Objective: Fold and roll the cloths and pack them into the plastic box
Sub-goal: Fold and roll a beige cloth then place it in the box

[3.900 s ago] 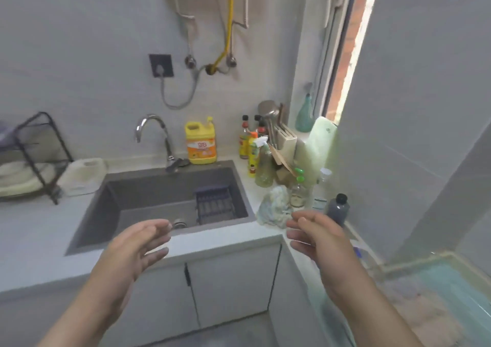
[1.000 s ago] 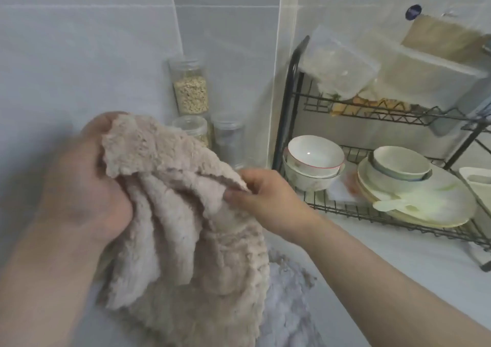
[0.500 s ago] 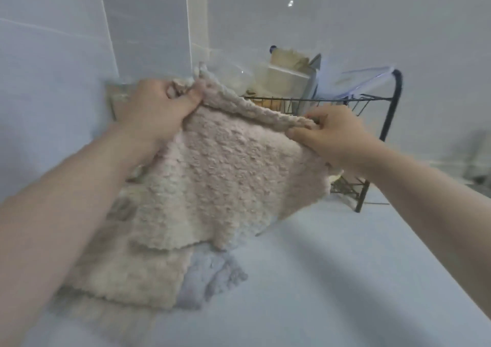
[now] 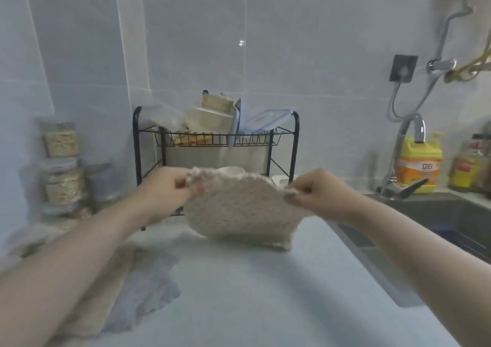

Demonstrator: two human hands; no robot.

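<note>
Hanging beige cloth [image 4: 240, 211], long axis left-right.

Pale grey tiled wall [image 4: 332, 54] ahead of me, white countertop [image 4: 252, 293] below, black wire dish rack [image 4: 294, 145] centre — sink [image 4: 449, 214] and chrome tap [image 4: 419, 130] to my right

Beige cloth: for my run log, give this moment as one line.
left hand: pinches top corner | right hand: pinches other corner | beige cloth: hangs spread between them | grey cloth: lies on countertop
</note>
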